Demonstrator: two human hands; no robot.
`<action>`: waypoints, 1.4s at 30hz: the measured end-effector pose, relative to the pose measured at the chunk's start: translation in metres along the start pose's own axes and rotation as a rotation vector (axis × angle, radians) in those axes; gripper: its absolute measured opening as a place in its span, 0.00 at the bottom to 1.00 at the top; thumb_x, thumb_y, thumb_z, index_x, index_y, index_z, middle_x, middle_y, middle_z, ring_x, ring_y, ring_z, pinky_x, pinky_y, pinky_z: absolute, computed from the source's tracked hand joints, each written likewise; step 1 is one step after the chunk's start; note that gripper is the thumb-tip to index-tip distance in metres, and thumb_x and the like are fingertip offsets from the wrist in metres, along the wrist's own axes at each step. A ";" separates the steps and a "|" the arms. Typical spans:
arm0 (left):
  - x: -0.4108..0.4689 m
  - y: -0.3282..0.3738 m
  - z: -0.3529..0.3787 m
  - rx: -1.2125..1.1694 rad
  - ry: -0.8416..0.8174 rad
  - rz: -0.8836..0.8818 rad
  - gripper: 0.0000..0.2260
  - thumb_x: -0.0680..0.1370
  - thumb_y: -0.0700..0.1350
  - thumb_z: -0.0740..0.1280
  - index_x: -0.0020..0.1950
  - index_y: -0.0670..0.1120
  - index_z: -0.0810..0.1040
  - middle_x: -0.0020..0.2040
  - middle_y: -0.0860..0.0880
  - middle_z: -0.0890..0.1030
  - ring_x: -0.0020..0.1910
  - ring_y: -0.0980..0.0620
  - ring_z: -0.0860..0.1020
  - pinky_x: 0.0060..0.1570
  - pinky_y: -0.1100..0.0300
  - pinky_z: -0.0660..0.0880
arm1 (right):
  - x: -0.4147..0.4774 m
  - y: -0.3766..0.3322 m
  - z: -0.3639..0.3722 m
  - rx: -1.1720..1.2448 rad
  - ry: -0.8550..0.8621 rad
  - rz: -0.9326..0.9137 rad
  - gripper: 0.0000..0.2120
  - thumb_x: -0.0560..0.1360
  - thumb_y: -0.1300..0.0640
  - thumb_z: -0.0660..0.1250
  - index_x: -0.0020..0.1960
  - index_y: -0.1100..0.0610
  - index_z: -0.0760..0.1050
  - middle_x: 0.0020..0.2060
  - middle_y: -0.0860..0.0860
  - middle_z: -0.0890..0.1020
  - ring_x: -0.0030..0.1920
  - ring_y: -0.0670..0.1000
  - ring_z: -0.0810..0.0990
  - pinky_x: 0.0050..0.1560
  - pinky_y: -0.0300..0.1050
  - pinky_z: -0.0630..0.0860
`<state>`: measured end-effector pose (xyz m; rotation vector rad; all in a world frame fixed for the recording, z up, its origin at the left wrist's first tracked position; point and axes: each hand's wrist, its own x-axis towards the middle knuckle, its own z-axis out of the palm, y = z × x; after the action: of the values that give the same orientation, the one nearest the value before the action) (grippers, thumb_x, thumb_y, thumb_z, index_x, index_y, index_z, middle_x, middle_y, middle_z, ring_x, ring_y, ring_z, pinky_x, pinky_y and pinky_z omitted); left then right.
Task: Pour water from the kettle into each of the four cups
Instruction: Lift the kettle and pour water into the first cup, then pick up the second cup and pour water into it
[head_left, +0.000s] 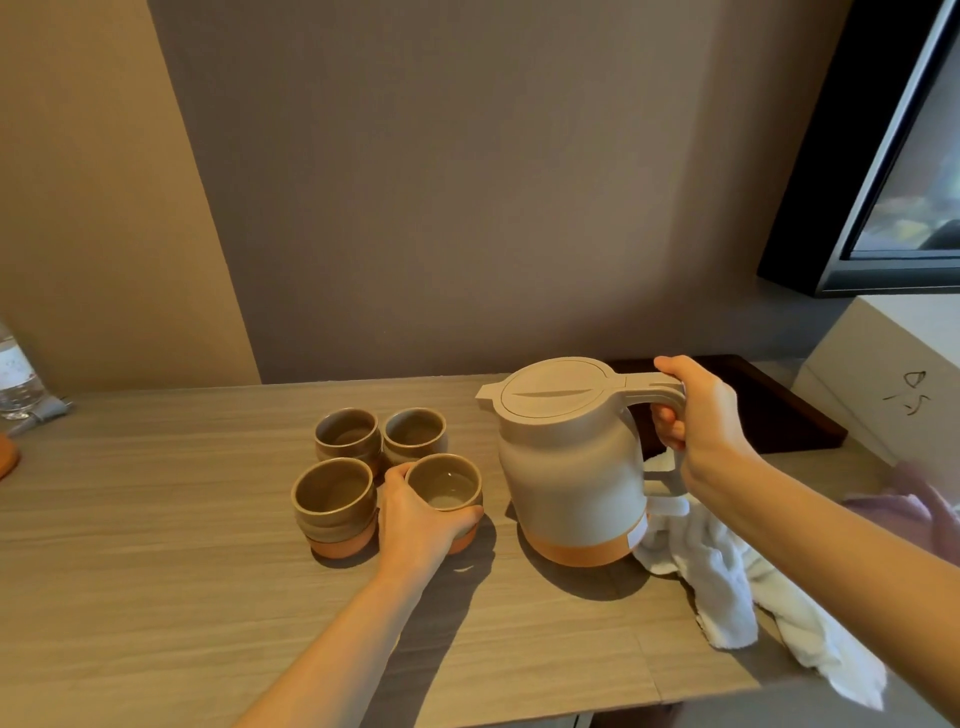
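Note:
A beige kettle (569, 467) with an orange base stands upright on the wooden table (156, 571), lid closed, spout pointing left. My right hand (698, 421) grips its handle. Left of it, several brown ceramic cups with terracotta bottoms stand in a square. My left hand (415, 519) holds the front right cup (447, 480), which has water in it. The front left cup (334, 499), back left cup (347, 432) and back right cup (414, 431) stand untouched; I cannot tell if they hold water.
A crumpled white cloth (727, 587) lies right of the kettle. A dark tray (779, 405) and a white box (893, 384) sit at the back right under a screen (904, 171). A plastic bottle (15, 379) stands at the far left edge.

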<state>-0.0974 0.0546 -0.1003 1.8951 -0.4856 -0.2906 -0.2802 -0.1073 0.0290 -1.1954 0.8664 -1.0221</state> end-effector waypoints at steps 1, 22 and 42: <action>0.000 -0.002 0.001 -0.003 0.004 -0.003 0.40 0.57 0.48 0.84 0.62 0.55 0.64 0.61 0.52 0.73 0.61 0.51 0.72 0.58 0.54 0.75 | 0.000 0.000 0.000 0.006 -0.003 0.000 0.12 0.76 0.52 0.66 0.39 0.59 0.78 0.22 0.48 0.76 0.20 0.44 0.68 0.20 0.31 0.64; 0.001 -0.003 -0.007 0.048 0.011 0.051 0.46 0.62 0.47 0.83 0.73 0.50 0.61 0.68 0.51 0.72 0.68 0.48 0.71 0.65 0.51 0.73 | -0.007 0.004 0.007 -0.015 -0.017 0.041 0.14 0.76 0.50 0.65 0.41 0.61 0.77 0.18 0.46 0.73 0.18 0.44 0.67 0.21 0.33 0.65; 0.001 -0.002 -0.085 0.086 0.151 0.206 0.23 0.73 0.45 0.75 0.66 0.50 0.73 0.62 0.49 0.77 0.64 0.47 0.73 0.61 0.49 0.74 | -0.040 -0.013 0.017 -0.018 0.005 0.034 0.13 0.75 0.49 0.66 0.42 0.60 0.77 0.27 0.52 0.74 0.25 0.46 0.67 0.29 0.37 0.65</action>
<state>-0.0604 0.1254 -0.0715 1.9151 -0.5931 0.0092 -0.2795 -0.0645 0.0452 -1.1896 0.8994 -0.9919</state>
